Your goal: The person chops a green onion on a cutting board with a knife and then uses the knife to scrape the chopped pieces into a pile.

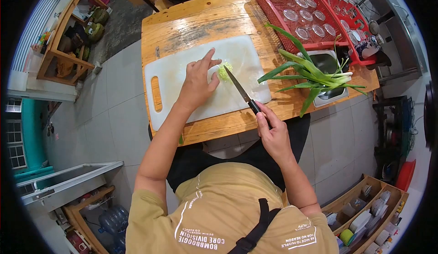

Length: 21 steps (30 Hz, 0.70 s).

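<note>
A white cutting board (182,64) with a slot handle lies on the wooden table. Finely chopped green onion (224,73) sits in a small pile on it. My left hand (198,80) hovers at the pile's left side, index finger stretched out and thumb apart, holding nothing. In my right hand (274,137) is a kitchen knife (240,90), gripped by its black handle, its blade tip at the pile's edge. To the right, whole green onions (315,74) with long leaves rest across a metal container (325,62).
Red plastic baskets (269,10) of upturned glasses (303,17) stand at the table's back right. The wooden table (191,19) ends close to my lap. A wooden shelf (64,49) is at far left, and a box of dishes (365,213) at lower right.
</note>
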{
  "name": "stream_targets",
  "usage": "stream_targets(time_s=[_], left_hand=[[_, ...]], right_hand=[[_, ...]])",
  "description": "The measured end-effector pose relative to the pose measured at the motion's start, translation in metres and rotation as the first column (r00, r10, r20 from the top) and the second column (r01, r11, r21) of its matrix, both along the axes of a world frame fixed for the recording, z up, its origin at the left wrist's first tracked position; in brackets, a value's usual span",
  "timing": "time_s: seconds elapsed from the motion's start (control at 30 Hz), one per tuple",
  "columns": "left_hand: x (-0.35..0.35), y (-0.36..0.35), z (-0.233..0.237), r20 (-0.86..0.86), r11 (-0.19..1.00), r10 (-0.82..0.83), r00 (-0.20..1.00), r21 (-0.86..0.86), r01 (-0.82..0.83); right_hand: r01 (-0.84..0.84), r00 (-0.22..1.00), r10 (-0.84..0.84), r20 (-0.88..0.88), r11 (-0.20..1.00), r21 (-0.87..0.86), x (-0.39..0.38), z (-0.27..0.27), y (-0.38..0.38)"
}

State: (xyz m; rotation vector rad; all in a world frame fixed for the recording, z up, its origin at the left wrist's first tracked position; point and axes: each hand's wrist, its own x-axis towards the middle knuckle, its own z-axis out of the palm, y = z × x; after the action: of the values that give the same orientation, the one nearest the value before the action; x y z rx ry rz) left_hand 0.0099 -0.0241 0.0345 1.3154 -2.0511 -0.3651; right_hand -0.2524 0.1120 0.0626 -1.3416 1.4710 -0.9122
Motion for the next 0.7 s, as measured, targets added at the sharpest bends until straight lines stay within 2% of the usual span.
stream_targets(time_s=[0.03, 0.13, 0.27, 0.33, 0.43, 0.57, 0.7], left_hand=[[-0.001, 0.001, -0.001, -0.056, 0.999, -0.002, 0.998, 0.033, 0.004], [0.003, 0.0, -0.005, -0.133, 0.997, -0.04, 0.99, 0.065, 0.049], [0.004, 0.004, -0.002, -0.151, 0.991, -0.029, 0.988, 0.123, 0.048], [0.003, 0.005, 0.004, -0.316, 0.954, -0.002, 0.949, 0.283, 0.096], [0.006, 0.005, -0.001, -0.335, 0.968, -0.017, 0.942, 0.232, 0.099], [0.013, 0.005, 0.001, -0.302, 0.972, -0.036, 0.953, 0.209, 0.103], [0.016, 0.008, -0.002, -0.128, 0.989, -0.041, 0.991, 0.137, 0.059]], right_hand=[[0.0, 1.0, 0.001, 0.024, 0.999, -0.053, 0.002, -0.001, 0.0], [-0.021, 1.0, 0.022, 0.016, 0.998, -0.059, 0.009, 0.004, -0.004], [-0.055, 0.998, 0.056, 0.022, 0.998, -0.03, 0.017, 0.006, -0.008], [-0.058, 0.998, 0.059, 0.036, 0.997, -0.043, 0.021, 0.001, -0.01], [-0.048, 0.998, 0.047, -0.048, 0.998, -0.026, 0.021, -0.001, -0.014], [0.0, 1.0, 0.0, -0.019, 1.0, -0.016, 0.014, -0.016, -0.018], [0.025, 0.999, -0.026, 0.043, 1.0, 0.007, 0.01, -0.015, -0.017]])
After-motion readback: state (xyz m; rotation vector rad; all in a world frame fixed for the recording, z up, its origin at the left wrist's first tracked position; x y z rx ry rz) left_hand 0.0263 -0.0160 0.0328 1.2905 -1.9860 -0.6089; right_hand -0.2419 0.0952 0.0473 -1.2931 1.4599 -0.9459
